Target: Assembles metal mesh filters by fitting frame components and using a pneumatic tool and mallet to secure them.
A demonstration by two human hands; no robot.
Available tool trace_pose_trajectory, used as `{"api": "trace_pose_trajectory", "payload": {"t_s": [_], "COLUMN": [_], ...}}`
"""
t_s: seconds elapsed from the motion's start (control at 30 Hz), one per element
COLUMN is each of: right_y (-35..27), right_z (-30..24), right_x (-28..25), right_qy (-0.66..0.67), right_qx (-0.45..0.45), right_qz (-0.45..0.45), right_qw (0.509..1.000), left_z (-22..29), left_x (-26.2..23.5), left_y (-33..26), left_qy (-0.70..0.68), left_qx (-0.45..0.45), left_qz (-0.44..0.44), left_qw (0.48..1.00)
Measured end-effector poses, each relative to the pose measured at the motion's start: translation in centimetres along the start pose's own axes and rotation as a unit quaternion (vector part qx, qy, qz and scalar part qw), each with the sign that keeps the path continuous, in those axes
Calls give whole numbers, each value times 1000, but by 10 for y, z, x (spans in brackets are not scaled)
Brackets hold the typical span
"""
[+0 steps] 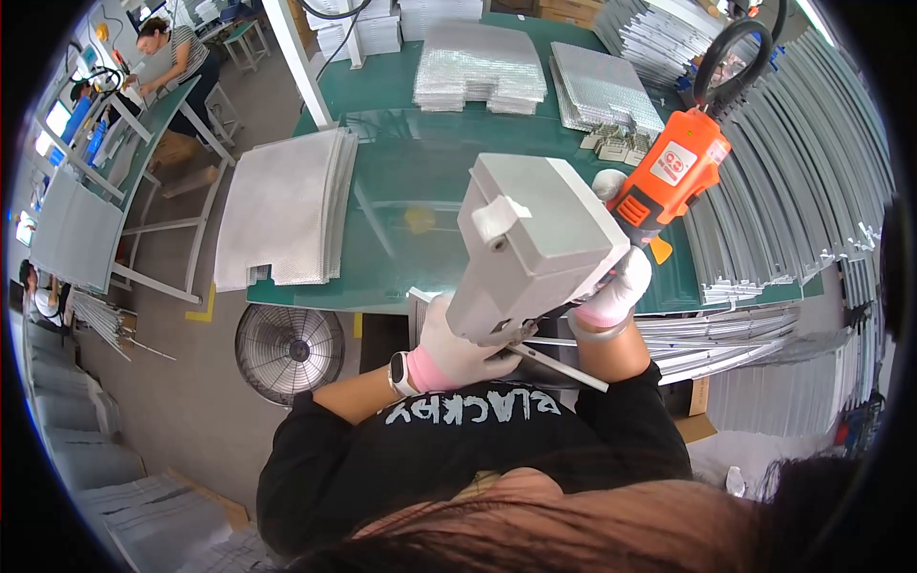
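Observation:
My left hand [457, 351], in a pale pink glove with a watch on the wrist, holds the lower end of a grey metal box-shaped housing [531, 244] raised in front of my chest. My right hand [616, 286], also gloved, grips an orange power screwdriver [671, 177] with a black cord looping up from it. The tool's tip points into the right side of the housing and is hidden behind it. A thin metal strip [564, 366] sticks out below the housing.
A green table [401, 191] carries stacks of silver mesh sheets [287, 205], [480, 65]. Piles of grey metal strips [793, 181] fill the right side. A floor fan [288, 350] stands under the table edge. Another person [172, 53] works at a far-left bench.

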State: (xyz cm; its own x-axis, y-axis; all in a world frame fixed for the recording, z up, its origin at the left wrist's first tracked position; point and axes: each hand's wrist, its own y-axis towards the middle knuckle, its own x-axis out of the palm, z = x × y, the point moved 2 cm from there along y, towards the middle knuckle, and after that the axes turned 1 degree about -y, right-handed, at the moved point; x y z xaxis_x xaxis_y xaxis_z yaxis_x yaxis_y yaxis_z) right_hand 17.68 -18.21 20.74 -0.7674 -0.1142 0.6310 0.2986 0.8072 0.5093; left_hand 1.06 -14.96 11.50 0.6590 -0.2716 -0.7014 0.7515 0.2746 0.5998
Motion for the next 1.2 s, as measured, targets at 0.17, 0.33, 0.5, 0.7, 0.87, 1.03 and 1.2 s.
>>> {"api": "trace_pose_trajectory", "payload": {"t_s": [0.17,0.33,0.5,0.7,0.87,1.03,1.2], "right_y": [12,76,142,171,163,101,26], "right_z": [-6,-50,-111,-162,-174,-115,-56], "right_x": [-9,28,0,-15,-15,20,16], "right_qy": [-55,-227,-415,-743,-835,-874,-908], "right_qx": [67,-36,-68,-305,-375,-414,-102], "right_qz": [-26,30,64,79,59,-69,-231], "right_qw": [996,973,905,590,399,244,335], "left_z": [0,-7,-48,-137,-161,-141,-89], "left_x": [-4,-15,-20,-45,-45,-59,-58], "left_y": [5,28,47,123,150,142,144], "left_qy": [-14,86,107,66,126,156,199], "left_qx": [-34,-18,-24,-177,-202,-146,-4], "left_qz": [39,12,25,-68,-102,-62,17], "left_qw": [999,996,994,980,966,975,980]}}
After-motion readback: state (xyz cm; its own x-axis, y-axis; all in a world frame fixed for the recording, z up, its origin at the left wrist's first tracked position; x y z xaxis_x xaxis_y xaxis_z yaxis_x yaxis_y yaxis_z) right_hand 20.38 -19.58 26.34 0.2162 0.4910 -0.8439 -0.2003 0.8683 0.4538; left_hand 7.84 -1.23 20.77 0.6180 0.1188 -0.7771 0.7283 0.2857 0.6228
